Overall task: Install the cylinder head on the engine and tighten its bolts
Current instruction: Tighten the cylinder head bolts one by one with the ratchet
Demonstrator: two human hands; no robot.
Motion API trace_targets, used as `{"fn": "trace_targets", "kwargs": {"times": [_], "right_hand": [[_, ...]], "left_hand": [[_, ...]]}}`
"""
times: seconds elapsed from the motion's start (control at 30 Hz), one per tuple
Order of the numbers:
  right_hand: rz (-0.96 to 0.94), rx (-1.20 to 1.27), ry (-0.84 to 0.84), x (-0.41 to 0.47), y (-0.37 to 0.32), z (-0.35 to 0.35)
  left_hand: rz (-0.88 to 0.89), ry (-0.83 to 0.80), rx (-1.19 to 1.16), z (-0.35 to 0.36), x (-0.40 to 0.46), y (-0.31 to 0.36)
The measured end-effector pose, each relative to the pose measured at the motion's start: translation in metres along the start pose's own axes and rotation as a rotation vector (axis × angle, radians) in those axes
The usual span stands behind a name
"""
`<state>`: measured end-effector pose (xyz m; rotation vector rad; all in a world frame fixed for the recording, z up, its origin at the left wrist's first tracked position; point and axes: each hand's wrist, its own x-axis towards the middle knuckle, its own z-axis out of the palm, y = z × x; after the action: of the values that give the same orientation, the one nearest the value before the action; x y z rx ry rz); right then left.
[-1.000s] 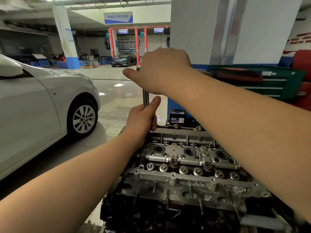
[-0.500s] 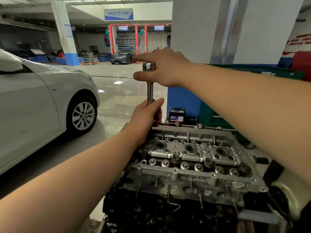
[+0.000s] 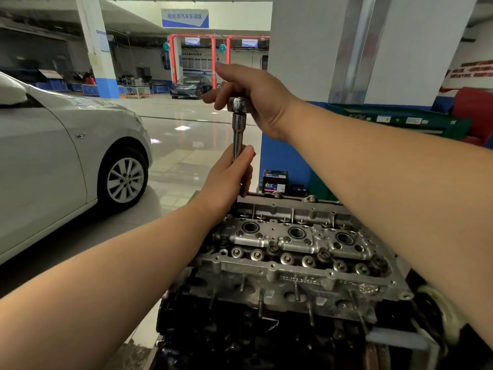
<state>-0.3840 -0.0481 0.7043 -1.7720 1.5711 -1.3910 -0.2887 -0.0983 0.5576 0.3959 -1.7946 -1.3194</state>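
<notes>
Cylinder head [image 3: 293,252] below; both hands grip upright wrench [image 3: 237,129] (stacked).

My left hand [image 3: 229,180] is curled in a grip at frame centre; my right hand [image 3: 256,100] is cupped above it, index finger out.

Both forearms cross above the head [image 3: 293,265]; its middle shows open between them. The extension [image 3: 237,134] stands upright at the far-left corner, held by both hands. Pillar [image 3: 306,76] close behind; car [image 3: 53,156] stands well left.
</notes>
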Motion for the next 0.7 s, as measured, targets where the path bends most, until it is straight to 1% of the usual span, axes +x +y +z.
{"fn": "trace_targets", "kwargs": {"times": [0.1, 0.17, 0.27, 0.4, 0.53, 0.6, 0.63, 0.67, 0.7], "right_hand": [[0.002, 0.025, -0.094, 0.009, -0.010, 0.012], [-0.020, 0.028, -0.122, 0.011, -0.014, 0.020], [-0.066, -0.003, -0.089, 0.010, -0.016, 0.026], [-0.109, -0.326, 0.021, 0.005, -0.018, 0.022], [-0.128, -0.606, 0.188, 0.000, -0.018, 0.025], [-0.084, -0.875, 0.277, 0.001, -0.020, 0.027], [-0.017, -1.056, 0.310, 0.002, -0.022, 0.028], [0.040, -1.231, 0.330, 0.002, -0.024, 0.031], [0.054, -1.360, 0.333, 0.003, -0.025, 0.035]], "left_hand": [[0.018, 0.044, -0.003, -0.002, 0.000, -0.001], [-0.002, 0.012, -0.046, -0.005, -0.001, -0.001], [-0.079, -0.066, -0.146, -0.008, -0.003, 0.001], [-0.110, -0.061, -0.172, -0.004, -0.001, 0.003], [-0.059, 0.009, -0.070, 0.001, -0.002, 0.000], [-0.014, 0.056, -0.020, 0.001, -0.003, -0.003], [0.009, 0.069, -0.010, 0.002, -0.004, -0.004], [0.027, 0.069, -0.022, 0.002, -0.004, -0.003], [0.036, 0.060, -0.060, 0.002, -0.005, -0.002]]}}
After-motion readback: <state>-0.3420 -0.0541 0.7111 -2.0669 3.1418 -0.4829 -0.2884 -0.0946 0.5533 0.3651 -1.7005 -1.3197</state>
